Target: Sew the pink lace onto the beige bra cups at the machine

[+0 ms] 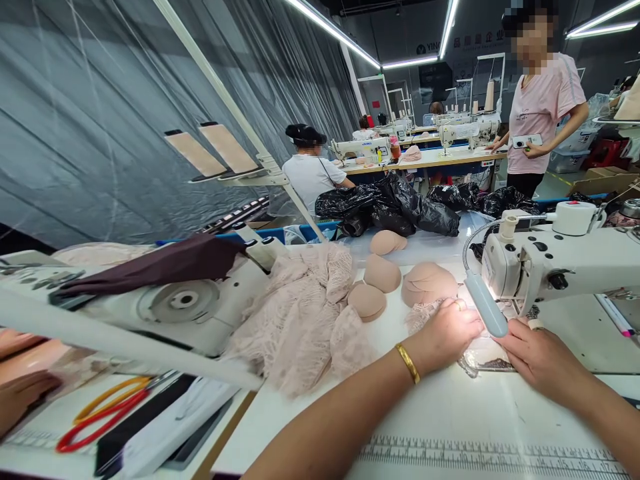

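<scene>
My left hand (447, 333), with a gold bangle on its wrist, rests fingers down on a piece of lace fabric (483, 350) under the lit head of the white sewing machine (545, 263). My right hand (537, 353) lies on the same piece just to the right, its fingers curled and pressed onto the cloth near the needle. Both hands pin the fabric to the white table (450, 413). The needle itself is hidden behind the machine's lamp (485, 303).
A heap of pink lace (300, 313) and several beige foam cups (383, 273) lie left of my hands. Another machine (175, 303), thread cones (215, 150) and red and yellow scissors (100, 410) stand at left. Black bags (395, 203), a seated worker and a standing person in pink are behind.
</scene>
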A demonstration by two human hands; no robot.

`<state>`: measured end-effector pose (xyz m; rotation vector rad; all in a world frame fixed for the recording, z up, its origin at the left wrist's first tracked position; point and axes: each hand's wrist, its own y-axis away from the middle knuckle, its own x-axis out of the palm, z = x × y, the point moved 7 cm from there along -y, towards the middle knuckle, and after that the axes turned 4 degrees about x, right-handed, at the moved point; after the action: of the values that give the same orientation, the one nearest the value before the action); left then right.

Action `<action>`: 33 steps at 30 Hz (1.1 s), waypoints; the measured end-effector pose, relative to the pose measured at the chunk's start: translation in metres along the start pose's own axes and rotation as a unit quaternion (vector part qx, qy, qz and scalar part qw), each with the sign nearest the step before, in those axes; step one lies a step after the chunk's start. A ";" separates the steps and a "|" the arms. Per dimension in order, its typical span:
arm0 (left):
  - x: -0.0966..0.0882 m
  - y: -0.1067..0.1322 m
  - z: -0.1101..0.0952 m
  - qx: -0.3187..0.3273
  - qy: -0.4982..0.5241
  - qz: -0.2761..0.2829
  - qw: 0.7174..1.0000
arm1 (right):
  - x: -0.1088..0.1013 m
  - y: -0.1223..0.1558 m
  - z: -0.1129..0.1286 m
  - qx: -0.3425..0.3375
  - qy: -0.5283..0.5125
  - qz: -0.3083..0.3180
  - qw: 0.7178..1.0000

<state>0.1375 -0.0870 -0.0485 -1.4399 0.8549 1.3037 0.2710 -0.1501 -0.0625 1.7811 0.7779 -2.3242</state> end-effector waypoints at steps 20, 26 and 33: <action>0.004 -0.011 0.018 -0.071 0.062 0.018 0.995 | 0.003 0.008 -0.013 0.054 -0.066 -0.030 0.996; -0.031 0.023 -0.011 -0.074 0.167 -0.042 0.982 | 0.011 0.008 -0.004 0.242 -0.400 -0.003 0.884; 0.010 0.097 -0.101 -0.288 0.815 -0.048 0.500 | 0.021 0.013 0.054 0.322 -0.574 -0.126 0.742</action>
<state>0.0776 -0.2088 -0.0826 -3.1916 1.3993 -0.4881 0.2225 -0.1809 -0.0769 -0.0601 -0.0481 -3.3355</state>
